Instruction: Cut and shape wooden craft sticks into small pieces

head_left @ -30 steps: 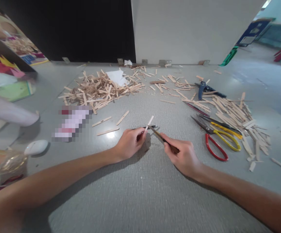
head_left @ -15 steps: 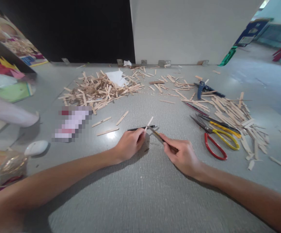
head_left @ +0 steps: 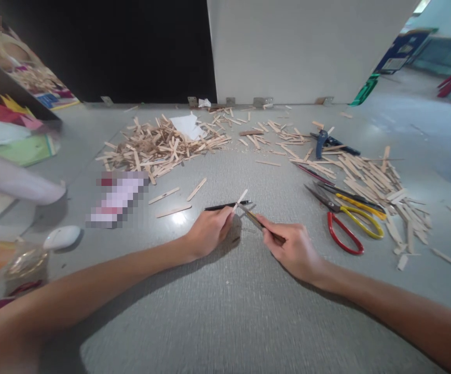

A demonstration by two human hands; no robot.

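Near the middle of the table, my left hand point(head_left: 210, 232) pinches a wooden craft stick point(head_left: 242, 197) that points up and away. My right hand point(head_left: 290, 245) is closed around a slim tool point(head_left: 254, 218) with a grey, blade-like metal end; I cannot tell whether it is a knife or a file. Its tip touches or nearly touches the stick. A black pen point(head_left: 221, 206) lies just beyond my left fingers. Three loose craft sticks point(head_left: 174, 211) rest to the left of that hand. Right of my right hand lie scissors point(head_left: 340, 210) with one red and one yellow handle.
A heap of craft sticks point(head_left: 159, 148) with white paper point(head_left: 188, 127) lies at the back left. More sticks point(head_left: 369, 176) spread rightward around blue-handled pliers point(head_left: 322, 143) and a yellow-and-black cutter point(head_left: 365, 205). A white mouse point(head_left: 62, 237) sits left. An upright black-and-white panel point(head_left: 306, 52) borders the back.
Both hands stay nearly in place, with the stick and the tool still meeting at the tip. The view has shifted very slightly.
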